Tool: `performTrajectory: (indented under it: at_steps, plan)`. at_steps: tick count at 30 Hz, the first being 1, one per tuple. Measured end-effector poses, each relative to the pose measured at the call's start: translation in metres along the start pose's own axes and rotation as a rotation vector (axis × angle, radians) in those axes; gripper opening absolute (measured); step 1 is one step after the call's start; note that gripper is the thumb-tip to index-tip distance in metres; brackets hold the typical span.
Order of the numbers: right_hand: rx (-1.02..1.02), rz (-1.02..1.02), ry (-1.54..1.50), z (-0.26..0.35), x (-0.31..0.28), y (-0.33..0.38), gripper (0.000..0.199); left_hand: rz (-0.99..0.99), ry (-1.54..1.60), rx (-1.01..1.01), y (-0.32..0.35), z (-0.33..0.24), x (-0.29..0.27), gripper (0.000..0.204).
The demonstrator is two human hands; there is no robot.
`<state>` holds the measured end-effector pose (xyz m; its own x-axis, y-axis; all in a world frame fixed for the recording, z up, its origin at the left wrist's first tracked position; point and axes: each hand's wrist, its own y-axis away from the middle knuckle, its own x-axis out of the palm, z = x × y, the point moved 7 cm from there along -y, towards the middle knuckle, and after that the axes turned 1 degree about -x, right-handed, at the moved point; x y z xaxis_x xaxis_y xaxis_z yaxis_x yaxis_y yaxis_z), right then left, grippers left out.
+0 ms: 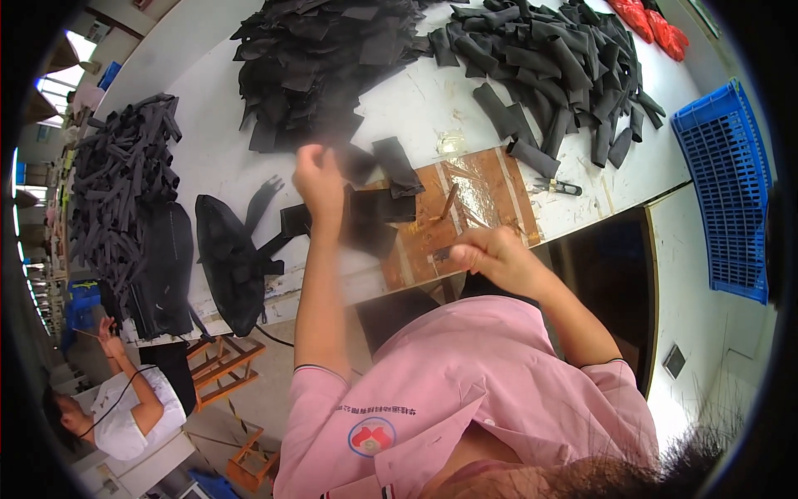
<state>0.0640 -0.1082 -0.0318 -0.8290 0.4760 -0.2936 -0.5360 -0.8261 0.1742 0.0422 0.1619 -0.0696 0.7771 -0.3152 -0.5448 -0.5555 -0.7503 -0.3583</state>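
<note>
White table (416,100) bears black fabric heaps (324,58) (scissors (559,188) too).

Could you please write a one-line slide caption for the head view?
Left hand lifts a black strip while right hand rests at the white table edge.

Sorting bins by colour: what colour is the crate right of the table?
Blue, a slatted plastic crate, clearest in the head view.

Matt black cloth pieces (324,58) pile on a smooth white tabletop (416,104); the brown wooden board (474,195) shines glossy under tape; the blue crate (723,183) is plastic.
</note>
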Motion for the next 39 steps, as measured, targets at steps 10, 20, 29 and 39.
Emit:
performTrajectory:
  at_steps: [10, 20, 29, 39]
  plan:
    - [-0.166, -0.244, -0.554, 0.026, 0.048, -0.039, 0.032, 0.159, 1.351, -0.835, 0.097, -0.032, -0.033, 0.012]
    - [-0.248, -0.696, 0.197, 0.026, 0.016, -0.009, 0.016, 0.02, 0.546, -0.348, 0.139, -0.069, -0.05, 0.029]
    - [-0.462, -0.674, 0.525, 0.032, 0.02, 0.006, 0.019, 0.415, 0.75, -0.492, 0.139, -0.096, -0.026, 0.011]
    - [-0.536, -0.612, 0.696, 0.033, 0.021, 0.009, 0.02, 0.484, 0.797, -0.599, 0.147, -0.092, -0.02, 0.014]
